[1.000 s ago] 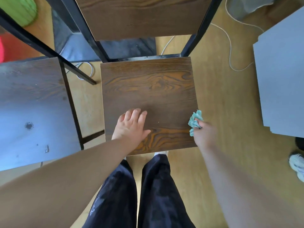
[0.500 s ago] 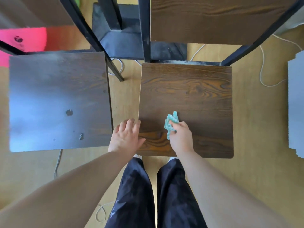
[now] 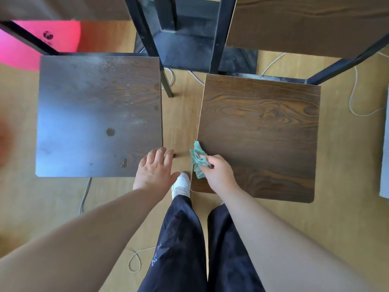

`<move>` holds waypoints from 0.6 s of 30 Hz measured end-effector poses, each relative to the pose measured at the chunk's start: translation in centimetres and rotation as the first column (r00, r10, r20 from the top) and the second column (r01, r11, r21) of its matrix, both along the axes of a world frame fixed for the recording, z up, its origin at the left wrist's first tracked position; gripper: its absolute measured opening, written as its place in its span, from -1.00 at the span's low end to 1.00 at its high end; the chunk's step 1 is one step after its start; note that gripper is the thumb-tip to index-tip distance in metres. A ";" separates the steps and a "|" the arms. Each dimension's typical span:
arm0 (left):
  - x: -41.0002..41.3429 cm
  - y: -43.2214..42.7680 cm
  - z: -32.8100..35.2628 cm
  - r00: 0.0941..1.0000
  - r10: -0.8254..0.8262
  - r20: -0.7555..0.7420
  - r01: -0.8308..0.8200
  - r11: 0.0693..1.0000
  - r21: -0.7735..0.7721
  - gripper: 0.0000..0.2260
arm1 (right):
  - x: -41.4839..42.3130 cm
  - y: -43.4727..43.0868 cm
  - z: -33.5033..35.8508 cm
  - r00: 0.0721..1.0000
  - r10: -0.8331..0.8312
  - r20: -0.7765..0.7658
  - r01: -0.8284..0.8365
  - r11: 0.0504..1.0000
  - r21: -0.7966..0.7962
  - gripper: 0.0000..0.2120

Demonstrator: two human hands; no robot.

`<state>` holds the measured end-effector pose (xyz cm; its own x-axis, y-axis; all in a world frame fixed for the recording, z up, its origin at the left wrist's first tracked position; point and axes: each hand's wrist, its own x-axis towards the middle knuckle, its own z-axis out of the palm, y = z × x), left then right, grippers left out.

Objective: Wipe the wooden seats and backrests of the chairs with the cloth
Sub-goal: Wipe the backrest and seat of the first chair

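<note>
Two wooden chair seats stand side by side below me. The right seat (image 3: pixel 263 131) shows clean brown grain under its backrest (image 3: pixel 305 22). The left seat (image 3: pixel 94 114) is dusty, with dark spots and glare. My right hand (image 3: pixel 219 173) grips a crumpled teal cloth (image 3: pixel 197 160) at the near left edge of the right seat. My left hand (image 3: pixel 154 168) hovers with straight fingers over the gap between the seats, at the near right corner of the left seat, holding nothing.
Black metal chair frames (image 3: pixel 147 39) and a dark base (image 3: pixel 189 39) rise at the top. White cords (image 3: pixel 353 95) lie on the wooden floor. A pink object (image 3: pixel 31 45) sits far left, a grey board (image 3: pixel 385 144) at the right edge. My legs and white shoe (image 3: pixel 181 185) stand between the chairs.
My right hand swept the cloth from the right edge of the right seat across to its left edge. My left hand left that seat and moved toward the left chair. The view shifted left.
</note>
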<state>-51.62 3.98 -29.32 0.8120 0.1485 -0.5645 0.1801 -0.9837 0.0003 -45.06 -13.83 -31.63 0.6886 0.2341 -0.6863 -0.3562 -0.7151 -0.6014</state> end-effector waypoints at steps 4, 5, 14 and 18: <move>1.7 -2.1 0.8 0.996 -0.084 0.012 0.084 0.996 -0.030 -0.38 | 0.7 -6.7 1.9 0.972 -0.217 -0.095 0.218 0.976 0.002 -0.74; 2.3 -2.9 0.9 0.993 -0.114 0.016 0.115 0.993 -0.033 -0.39 | 0.9 -8.7 2.3 0.943 -0.310 -0.122 0.315 0.949 0.022 -0.80; 6.4 -11.6 0.7 0.928 -0.372 0.030 0.373 0.926 -0.051 -0.36 | 1.1 -25.0 2.5 0.739 -0.666 0.101 0.669 0.708 -0.227 -0.92; 6.7 -13.5 0.6 0.890 -0.454 0.032 0.455 0.889 -0.055 -0.38 | 0.6 -27.8 1.3 0.754 -0.646 0.119 0.646 0.696 -0.313 -0.83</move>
